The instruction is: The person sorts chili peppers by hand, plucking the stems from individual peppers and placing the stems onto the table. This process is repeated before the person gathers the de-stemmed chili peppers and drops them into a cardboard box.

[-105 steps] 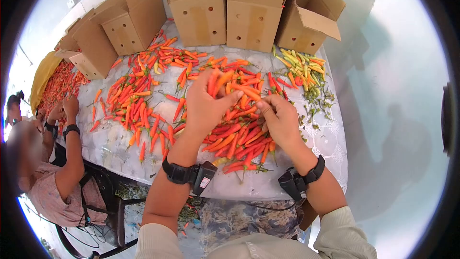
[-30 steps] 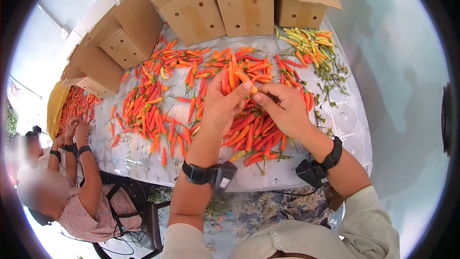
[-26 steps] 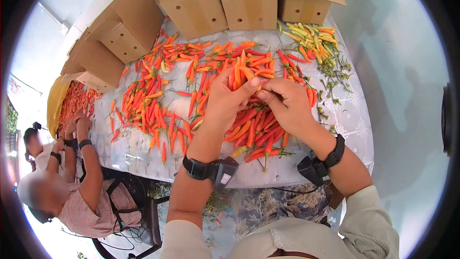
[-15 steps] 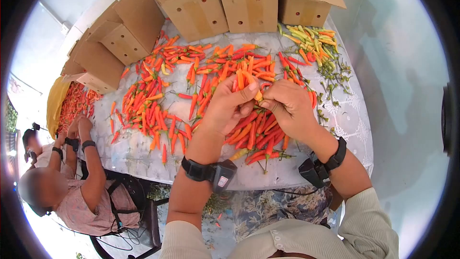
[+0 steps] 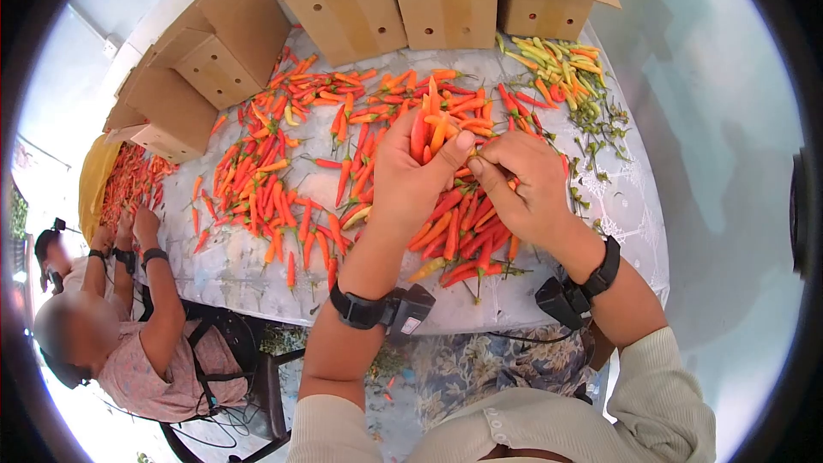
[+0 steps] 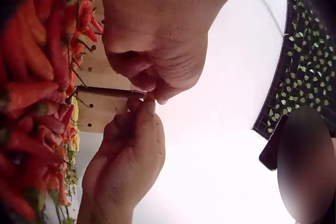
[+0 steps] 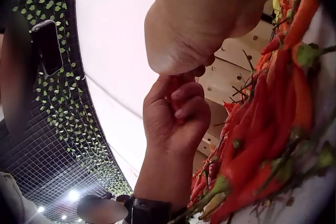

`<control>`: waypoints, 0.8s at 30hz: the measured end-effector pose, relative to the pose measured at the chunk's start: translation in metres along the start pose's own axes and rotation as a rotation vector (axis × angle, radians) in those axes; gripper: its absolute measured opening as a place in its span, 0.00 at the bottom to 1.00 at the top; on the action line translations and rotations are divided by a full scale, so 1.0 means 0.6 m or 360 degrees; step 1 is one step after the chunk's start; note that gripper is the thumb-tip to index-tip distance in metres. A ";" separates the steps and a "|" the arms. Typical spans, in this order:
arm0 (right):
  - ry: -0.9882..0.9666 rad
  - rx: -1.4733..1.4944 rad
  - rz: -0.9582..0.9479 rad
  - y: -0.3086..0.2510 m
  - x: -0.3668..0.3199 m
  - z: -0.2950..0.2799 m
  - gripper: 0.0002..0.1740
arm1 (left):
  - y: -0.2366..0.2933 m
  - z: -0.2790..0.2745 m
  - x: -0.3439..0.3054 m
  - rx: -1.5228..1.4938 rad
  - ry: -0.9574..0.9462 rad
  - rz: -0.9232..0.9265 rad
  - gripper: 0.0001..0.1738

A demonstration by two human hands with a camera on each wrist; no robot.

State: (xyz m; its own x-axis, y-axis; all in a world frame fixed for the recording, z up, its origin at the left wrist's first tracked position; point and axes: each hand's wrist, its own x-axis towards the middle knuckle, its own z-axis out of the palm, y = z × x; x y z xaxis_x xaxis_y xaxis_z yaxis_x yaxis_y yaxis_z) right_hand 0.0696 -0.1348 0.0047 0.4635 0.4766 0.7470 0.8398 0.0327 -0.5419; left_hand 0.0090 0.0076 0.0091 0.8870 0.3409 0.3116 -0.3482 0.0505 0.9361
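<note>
In the head view, my left hand (image 5: pixel 411 180) holds a small bunch of orange and red chili peppers (image 5: pixel 431 124), tips pointing up past the fingers. Its thumb lies across the bunch, its tip near my right hand (image 5: pixel 530 184). The right thumb and curled fingers pinch at the end of a chili pepper beside that thumb; the fingers mostly hide it. Under both hands spreads a pile of red and orange chili peppers (image 5: pixel 463 227), green stems on. In the left wrist view, the fingertips of the left hand (image 6: pixel 163 50) and right hand (image 6: pixel 126 155) meet.
Cardboard boxes (image 5: pixel 356 21) line the table's back. More chili peppers (image 5: pixel 257 176) lie to the left; yellow-green ones (image 5: pixel 553 64) and loose green stems (image 5: pixel 596 133) lie at the right. At the left, another person (image 5: pixel 163 351) sits at the table (image 5: pixel 231 279).
Since half a second ago, the orange chili end between the hands has become mostly hidden by the fingers. Over the longer span the head view has shifted; the left hand keeps its bunch.
</note>
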 end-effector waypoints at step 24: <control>0.0472 -0.0956 0.0104 0.051 0.006 -0.019 0.17 | 0.005 -0.071 0.034 -0.0900 0.0562 -0.0512 0.06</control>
State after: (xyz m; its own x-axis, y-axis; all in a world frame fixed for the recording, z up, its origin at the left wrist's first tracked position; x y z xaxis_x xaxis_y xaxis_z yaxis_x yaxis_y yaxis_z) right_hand 0.0998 -0.1420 -0.0049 0.5047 0.1966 0.8406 0.7790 -0.5235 -0.3453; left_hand 0.0129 0.0548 0.0113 0.8543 0.5046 -0.1242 -0.2753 0.6421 0.7155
